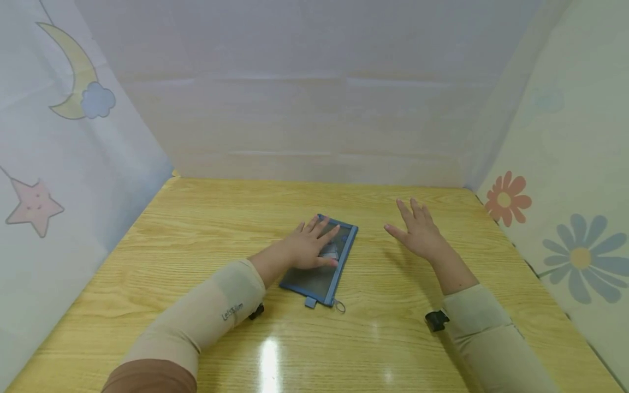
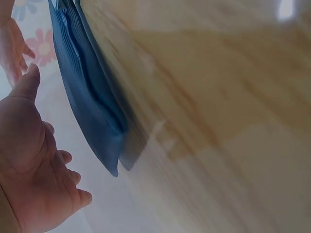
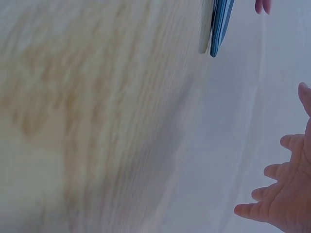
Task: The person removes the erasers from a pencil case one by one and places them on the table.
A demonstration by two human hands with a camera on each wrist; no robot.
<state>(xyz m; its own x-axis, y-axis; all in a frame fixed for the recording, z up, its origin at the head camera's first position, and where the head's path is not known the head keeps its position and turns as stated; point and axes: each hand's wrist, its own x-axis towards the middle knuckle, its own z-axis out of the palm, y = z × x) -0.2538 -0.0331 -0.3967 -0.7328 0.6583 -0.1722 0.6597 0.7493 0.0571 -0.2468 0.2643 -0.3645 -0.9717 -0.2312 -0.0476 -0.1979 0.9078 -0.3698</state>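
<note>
Beyond the left hand and the right hand, a pale backdrop is seen; beneath both, the wood-grain worktop is spread. A blue-edged mesh pouch is laid on it, directly under the left hand and well to the left of the right hand — so the left is plainly the nearer. Its long axis is pointed away from the person, the far end slanted rightward, and its zip is set just right of the left thumb. The left fingers are held spread, and a gap above the pouch is shown in the left wrist view — nothing is gripped. The right fingers are likewise held apart, empty, above the worktop. Nearer the person than the left hand, a fabric tab and a ring are found at the pouch's near end.
</note>
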